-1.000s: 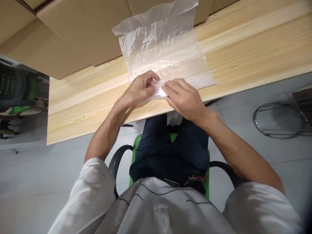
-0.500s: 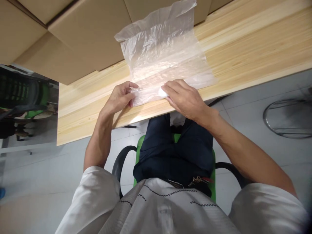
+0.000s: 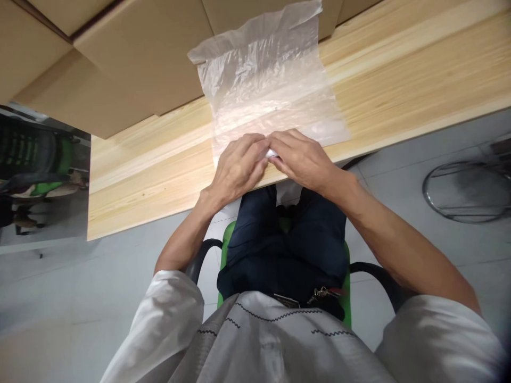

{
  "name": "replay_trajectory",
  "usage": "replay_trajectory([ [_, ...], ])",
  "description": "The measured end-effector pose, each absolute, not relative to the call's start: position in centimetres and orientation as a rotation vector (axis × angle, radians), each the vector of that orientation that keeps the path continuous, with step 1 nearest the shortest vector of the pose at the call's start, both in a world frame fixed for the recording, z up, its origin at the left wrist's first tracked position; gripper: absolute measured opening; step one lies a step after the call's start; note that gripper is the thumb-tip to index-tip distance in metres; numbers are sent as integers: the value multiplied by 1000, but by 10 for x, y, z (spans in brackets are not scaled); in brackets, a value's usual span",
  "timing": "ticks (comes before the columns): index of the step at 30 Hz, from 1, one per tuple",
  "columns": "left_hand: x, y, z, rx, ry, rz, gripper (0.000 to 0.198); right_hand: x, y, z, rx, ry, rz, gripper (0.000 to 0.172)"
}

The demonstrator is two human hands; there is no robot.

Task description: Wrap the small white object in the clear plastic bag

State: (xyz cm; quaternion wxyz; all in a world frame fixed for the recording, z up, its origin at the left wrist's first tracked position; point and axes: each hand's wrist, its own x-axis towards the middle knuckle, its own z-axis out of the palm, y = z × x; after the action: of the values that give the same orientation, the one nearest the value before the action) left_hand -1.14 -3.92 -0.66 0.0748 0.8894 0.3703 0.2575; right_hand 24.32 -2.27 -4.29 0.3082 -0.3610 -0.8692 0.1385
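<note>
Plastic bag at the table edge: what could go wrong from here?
1. The plastic bag is thin and creased; both hands pinch its near end, left hand and right hand, so it may tear or bunch.
2. That end sits at the table edge and could slip off.

- The plastic bag [image 3: 271, 90] lies flat on the wooden table [image 3: 399, 80], its far edge against the cardboard boxes [image 3: 131, 58].
- The boxes stand at the table's back and left.
- Left hand [image 3: 239, 167] and right hand [image 3: 301, 159] meet, fingertips touching, on the bag's near edge at the table's front.
- A metal stool ring [image 3: 465, 192] sits on the floor, right.
</note>
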Motion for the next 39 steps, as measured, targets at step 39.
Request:
replay_trajectory([
  [39,-19,-28,-27,2618,1306,630,68,271,-19,-46,-1031,-2180,496,51],
])
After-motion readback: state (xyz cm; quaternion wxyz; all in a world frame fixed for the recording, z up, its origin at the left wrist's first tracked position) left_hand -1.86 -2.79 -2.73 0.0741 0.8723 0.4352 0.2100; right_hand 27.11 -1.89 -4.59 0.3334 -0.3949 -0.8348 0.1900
